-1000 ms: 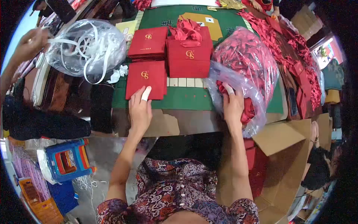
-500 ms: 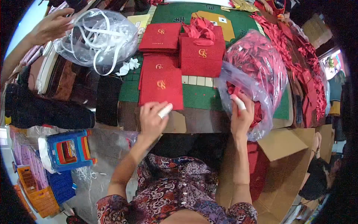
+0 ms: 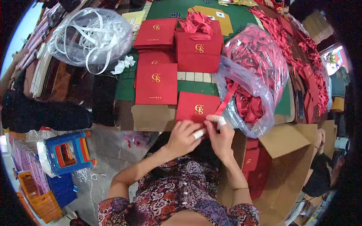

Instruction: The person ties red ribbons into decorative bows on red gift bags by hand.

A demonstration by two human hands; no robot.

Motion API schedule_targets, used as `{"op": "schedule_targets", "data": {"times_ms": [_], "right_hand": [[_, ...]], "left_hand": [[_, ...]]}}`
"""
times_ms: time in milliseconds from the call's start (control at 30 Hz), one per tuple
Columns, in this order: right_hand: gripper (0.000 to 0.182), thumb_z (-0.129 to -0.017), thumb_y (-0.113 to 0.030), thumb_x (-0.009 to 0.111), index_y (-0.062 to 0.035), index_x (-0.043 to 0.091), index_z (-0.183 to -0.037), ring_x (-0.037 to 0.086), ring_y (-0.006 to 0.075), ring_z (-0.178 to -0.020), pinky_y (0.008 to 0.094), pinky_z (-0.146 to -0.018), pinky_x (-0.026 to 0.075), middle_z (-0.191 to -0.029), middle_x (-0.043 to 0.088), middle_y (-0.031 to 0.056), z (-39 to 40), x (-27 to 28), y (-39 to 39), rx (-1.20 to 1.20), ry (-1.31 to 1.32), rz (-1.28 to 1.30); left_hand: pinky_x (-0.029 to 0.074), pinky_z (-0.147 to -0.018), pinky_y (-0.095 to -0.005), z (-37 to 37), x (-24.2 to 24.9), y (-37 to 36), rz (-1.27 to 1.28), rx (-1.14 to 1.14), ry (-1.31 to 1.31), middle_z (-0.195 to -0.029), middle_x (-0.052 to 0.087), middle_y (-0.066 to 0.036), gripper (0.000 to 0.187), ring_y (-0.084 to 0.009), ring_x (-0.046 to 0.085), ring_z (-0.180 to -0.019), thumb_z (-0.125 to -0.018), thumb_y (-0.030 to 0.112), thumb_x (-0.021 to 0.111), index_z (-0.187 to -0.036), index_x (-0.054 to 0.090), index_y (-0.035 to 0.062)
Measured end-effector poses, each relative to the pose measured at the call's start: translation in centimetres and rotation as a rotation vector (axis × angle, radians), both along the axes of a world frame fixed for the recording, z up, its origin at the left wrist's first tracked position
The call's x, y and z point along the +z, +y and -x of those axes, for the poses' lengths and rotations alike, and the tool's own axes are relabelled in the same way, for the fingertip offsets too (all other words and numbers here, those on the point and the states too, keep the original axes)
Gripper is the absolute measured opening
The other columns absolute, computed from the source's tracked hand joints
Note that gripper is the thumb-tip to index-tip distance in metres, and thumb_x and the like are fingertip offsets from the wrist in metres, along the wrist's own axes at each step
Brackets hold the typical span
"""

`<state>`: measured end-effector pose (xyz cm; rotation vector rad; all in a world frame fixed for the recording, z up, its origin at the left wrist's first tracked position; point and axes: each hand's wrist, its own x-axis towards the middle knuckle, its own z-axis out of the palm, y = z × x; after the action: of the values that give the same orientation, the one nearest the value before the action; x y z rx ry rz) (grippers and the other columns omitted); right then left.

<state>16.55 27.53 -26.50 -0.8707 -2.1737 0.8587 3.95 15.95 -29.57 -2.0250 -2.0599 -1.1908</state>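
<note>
My left hand [image 3: 185,135] grips the near edge of a flat red bag with a gold logo [image 3: 198,107] at the table's front edge. My right hand [image 3: 220,135] is beside it, pinching a red ribbon [image 3: 226,101] that runs up into a clear plastic bag full of red ribbons [image 3: 252,66]. Both hands wear white tape on a fingertip. Another flat red bag [image 3: 156,83] lies to the left on a stack, and an upright red bag [image 3: 199,51] stuffed with ribbons stands behind it.
A clear bag of white ribbons [image 3: 88,37] sits at the far left. More flat red bags [image 3: 155,33] are stacked at the back. An open cardboard box [image 3: 281,162] holding red bags is at my right. A blue plastic stool [image 3: 68,152] stands on the floor.
A flat red bag came off the stack toward me to the table's front edge. My right hand left the ribbon bag, drawing out one ribbon, and both hands met at the bag's near edge.
</note>
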Motion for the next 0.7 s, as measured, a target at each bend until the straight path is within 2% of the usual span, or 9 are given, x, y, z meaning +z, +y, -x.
{"op": "schedule_targets", "data": {"times_ms": [33,67,167,233,267,333,400,567,700], "right_hand": [[0.02,-0.085,-0.009,0.075,-0.0082,0.068,-0.104,0.065,0.03,-0.081,0.0376,-0.07,0.051,-0.089,0.069,0.0119,0.1,-0.3,0.5,0.002,-0.041,-0.034],[0.016,-0.088,-0.009,0.073,-0.007,0.068,-0.102,0.065,0.0309,-0.078,0.0375,-0.07,0.051,-0.089,0.069,0.0128,0.3,0.0,1.0,-0.009,-0.029,0.038],[0.011,-0.089,-0.008,0.071,-0.0056,0.068,-0.1,0.065,0.032,-0.078,0.0382,-0.069,0.051,-0.09,0.069,0.014,0.8,0.0,2.5,-0.061,-0.057,-0.071],[0.011,-0.089,-0.007,0.069,-0.0046,0.067,-0.1,0.067,0.0326,-0.081,0.0393,-0.07,0.051,-0.091,0.069,0.0145,1.3,0.0,3.0,-0.078,-0.043,-0.045],[0.011,-0.09,-0.007,0.069,-0.0033,0.069,-0.1,0.068,0.0295,-0.08,0.0366,-0.071,0.052,-0.092,0.071,0.0149,1.5,-0.4,3.3,-0.099,-0.056,-0.047],[0.011,-0.091,-0.007,0.069,-0.002,0.07,-0.1,0.07,0.0264,-0.079,0.0339,-0.072,0.053,-0.092,0.072,0.0154,1.9,-1.0,3.7,-0.122,-0.072,-0.046],[0.011,-0.089,-0.011,0.071,-0.0036,0.07,-0.097,0.069,0.0327,-0.08,0.0411,-0.071,0.053,-0.091,0.072,0.0159,2.2,-1.3,4.1,-0.144,-0.119,0.026],[0.012,-0.087,-0.014,0.072,-0.0036,0.072,-0.093,0.07,0.0318,-0.078,0.0405,-0.07,0.054,-0.088,0.072,0.015,2.6,-1.2,4.3,-0.165,-0.134,0.058],[0.011,-0.085,-0.013,0.073,-0.0047,0.072,-0.092,0.071,0.0306,-0.075,0.0395,-0.069,0.054,-0.085,0.073,0.0148,2.7,-0.7,4.2,-0.158,-0.097,0.117]], "left_hand": [[0.049,-0.083,-0.041,0.6,0.3,0.6,-0.014,0.017,-0.061,-0.111,0.069,-0.003,0.031,-0.0272,0.06,-0.097,-0.074,0.012,0.078,-0.105,0.074,0.0115],[0.049,-0.084,-0.0429,1.2,0.6,1.5,-0.052,0.061,-0.094,-0.109,0.069,-0.006,0.026,-0.0299,0.061,-0.097,-0.078,0.012,0.077,-0.104,0.073,0.0101],[0.047,-0.093,-0.0443,3.9,2.0,4.2,0.048,0.109,-0.032,-0.122,0.063,-0.012,0.041,-0.0331,0.058,-0.109,-0.082,0.016,0.074,-0.121,0.065,0.0041],[0.043,-0.097,-0.0459,4.7,2.1,5.9,0.113,0.118,0.035,-0.131,0.058,-0.016,0.05,-0.0337,0.054,-0.117,-0.084,0.02,0.073,-0.127,0.059,-0.0024],[0.042,-0.096,-0.0464,4.9,1.4,6.8,0.126,0.123,0.082,-0.126,0.057,-0.017,0.055,-0.0338,0.052,-0.115,-0.083,0.023,0.073,-0.128,0.058,-0.006],[0.042,-0.094,-0.046,4.8,1.1,7.6,0.204,0.119,0.085,-0.122,0.057,-0.017,0.055,-0.0336,0.052,-0.112,-0.083,0.023,0.074,-0.127,0.058,-0.0057],[0.041,-0.09,-0.0447,4.8,1.4,8.0,0.276,0.099,0.079,-0.11,0.056,-0.015,0.054,-0.0332,0.051,-0.105,-0.08,0.024,0.076,-0.124,0.061,-0.0036],[0.04,-0.089,-0.0451,4.8,2.1,7.4,0.236,0.108,0.029,-0.112,0.056,-0.015,0.046,-0.0336,0.051,-0.106,-0.079,0.022,0.077,-0.116,0.064,-0.0004],[0.038,-0.089,-0.0445,4.4,2.4,7.1,0.192,0.143,-0.008,-0.104,0.063,-0.013,0.036,-0.0313,0.054,-0.099,-0.08,0.02,0.076,-0.11,0.065,0.0028]]}}
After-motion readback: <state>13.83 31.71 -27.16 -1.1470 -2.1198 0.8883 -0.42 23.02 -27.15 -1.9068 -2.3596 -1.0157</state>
